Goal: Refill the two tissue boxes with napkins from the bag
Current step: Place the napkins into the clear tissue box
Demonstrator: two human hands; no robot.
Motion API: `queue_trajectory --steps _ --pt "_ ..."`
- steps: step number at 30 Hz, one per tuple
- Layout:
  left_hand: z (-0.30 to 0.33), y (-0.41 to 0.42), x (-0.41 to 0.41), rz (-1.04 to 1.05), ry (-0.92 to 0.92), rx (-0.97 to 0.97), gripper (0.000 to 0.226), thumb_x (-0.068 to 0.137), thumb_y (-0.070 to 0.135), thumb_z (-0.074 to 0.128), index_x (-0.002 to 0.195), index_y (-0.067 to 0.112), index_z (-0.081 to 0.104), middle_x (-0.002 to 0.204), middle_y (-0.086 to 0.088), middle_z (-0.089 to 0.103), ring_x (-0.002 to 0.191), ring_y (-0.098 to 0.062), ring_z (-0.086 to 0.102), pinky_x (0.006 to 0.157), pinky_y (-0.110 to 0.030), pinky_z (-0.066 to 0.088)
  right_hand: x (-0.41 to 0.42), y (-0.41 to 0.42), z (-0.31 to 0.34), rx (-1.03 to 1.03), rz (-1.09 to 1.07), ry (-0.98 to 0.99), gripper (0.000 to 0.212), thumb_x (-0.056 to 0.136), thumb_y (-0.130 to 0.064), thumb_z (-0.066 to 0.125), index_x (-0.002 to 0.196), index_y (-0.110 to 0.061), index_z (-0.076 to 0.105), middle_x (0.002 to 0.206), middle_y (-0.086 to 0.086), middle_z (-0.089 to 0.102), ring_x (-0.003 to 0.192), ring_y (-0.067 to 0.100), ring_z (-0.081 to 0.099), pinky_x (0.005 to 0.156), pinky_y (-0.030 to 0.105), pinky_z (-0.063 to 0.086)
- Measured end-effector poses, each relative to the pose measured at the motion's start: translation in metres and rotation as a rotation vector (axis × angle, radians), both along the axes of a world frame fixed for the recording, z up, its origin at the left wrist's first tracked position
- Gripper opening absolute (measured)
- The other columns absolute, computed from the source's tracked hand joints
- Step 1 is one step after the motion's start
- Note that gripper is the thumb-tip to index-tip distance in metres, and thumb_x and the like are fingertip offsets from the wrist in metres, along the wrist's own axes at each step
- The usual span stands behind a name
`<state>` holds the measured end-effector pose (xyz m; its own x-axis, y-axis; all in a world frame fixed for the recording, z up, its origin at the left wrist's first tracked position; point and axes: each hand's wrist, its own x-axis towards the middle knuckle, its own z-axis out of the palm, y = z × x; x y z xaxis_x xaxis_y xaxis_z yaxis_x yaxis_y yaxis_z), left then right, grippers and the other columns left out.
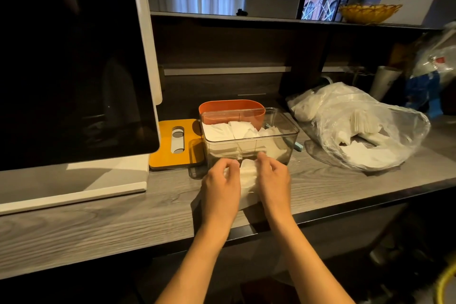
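at the counter's front edge, left hand point(220, 180) and right hand point(272, 176) both grip a napkin stack point(246, 180), likely squaring it for loading. just beyond, clear tissue box point(249, 138) is part-filled; orange box point(232, 113) behind it; napkin bag point(357, 126) far right.

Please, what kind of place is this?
Probably a cafe or shop service counter: a point-of-sale screen stands on the wooden counter, beside a bulk bag of napkins and a clear tissue box.

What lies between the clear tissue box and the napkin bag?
In the head view, mostly bare counter separates clear box from bag; only a small blue object by the box.
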<state>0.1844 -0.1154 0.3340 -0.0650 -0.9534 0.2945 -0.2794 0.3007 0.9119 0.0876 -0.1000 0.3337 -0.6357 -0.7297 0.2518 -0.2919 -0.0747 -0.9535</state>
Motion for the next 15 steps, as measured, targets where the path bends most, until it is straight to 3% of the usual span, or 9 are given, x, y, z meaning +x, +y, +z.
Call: queue_trajectory --steps 2,4,7,8,10,12,15 --pt "-0.002 -0.001 -0.001 0.017 -0.028 -0.026 0.027 0.103 0.029 0.048 0.086 0.019 0.066 0.073 0.010 0.060 0.069 0.003 0.056 0.052 -0.009 0.038 0.002 0.002 0.002 0.005 -0.048 0.025 0.052 0.100 -0.037 0.047 0.052 -0.017 0.049 0.046 -0.009 0.044 0.048 0.008 0.039 0.053 0.030 0.031" --pt "-0.002 0.000 -0.002 0.047 -0.060 -0.059 0.035 0.103 0.032 0.046 0.075 0.019 0.060 0.060 0.010 0.051 0.059 0.003 0.053 0.047 -0.012 0.035 0.004 0.004 0.002 -0.017 -0.030 0.017 0.056 0.100 -0.041 0.046 0.054 -0.012 0.057 0.046 -0.006 0.051 0.048 0.012 0.046 0.052 0.034 0.035" --pt "0.006 0.001 0.001 0.145 -0.074 -0.114 0.041 0.103 0.037 0.044 0.068 0.020 0.058 0.055 0.009 0.050 0.050 -0.001 0.050 0.045 -0.013 0.036 0.004 0.011 0.005 -0.084 0.146 -0.072 0.057 0.097 -0.054 0.044 0.076 -0.009 0.073 0.072 0.008 0.071 0.071 0.025 0.067 0.066 0.041 0.051" --pt "0.011 0.000 0.004 0.186 -0.076 -0.129 0.041 0.103 0.038 0.044 0.069 0.020 0.060 0.057 0.011 0.052 0.050 -0.001 0.050 0.044 -0.013 0.036 0.002 0.015 0.007 -0.090 0.223 -0.057 0.057 0.092 -0.061 0.042 0.084 -0.014 0.074 0.083 0.005 0.073 0.081 0.021 0.069 0.073 0.038 0.052" --pt "0.023 -0.003 0.010 0.258 -0.073 -0.156 0.042 0.102 0.042 0.043 0.072 0.019 0.062 0.063 0.012 0.057 0.054 -0.001 0.053 0.042 -0.012 0.029 -0.001 0.026 0.011 -0.080 0.399 0.013 0.059 0.081 -0.066 0.040 0.112 -0.024 0.068 0.110 -0.011 0.068 0.106 0.004 0.062 0.085 0.016 0.049" --pt "0.033 -0.008 0.016 0.290 -0.047 -0.157 0.046 0.101 0.047 0.040 0.074 0.017 0.063 0.066 0.008 0.060 0.057 -0.004 0.055 0.046 -0.018 0.032 -0.003 0.034 0.018 -0.023 0.540 0.053 0.061 0.077 -0.057 0.053 0.133 -0.033 0.051 0.131 -0.021 0.054 0.118 -0.006 0.051 0.092 0.010 0.044" --pt "0.042 -0.012 0.024 0.248 -0.009 -0.083 0.052 0.100 0.051 0.038 0.077 0.012 0.064 0.068 0.003 0.062 0.062 -0.010 0.059 0.050 -0.023 0.040 -0.007 0.039 0.027 0.079 0.624 0.040 0.067 0.083 -0.016 0.069 0.140 -0.039 0.041 0.134 -0.016 0.051 0.117 0.003 0.057 0.093 0.027 0.054"
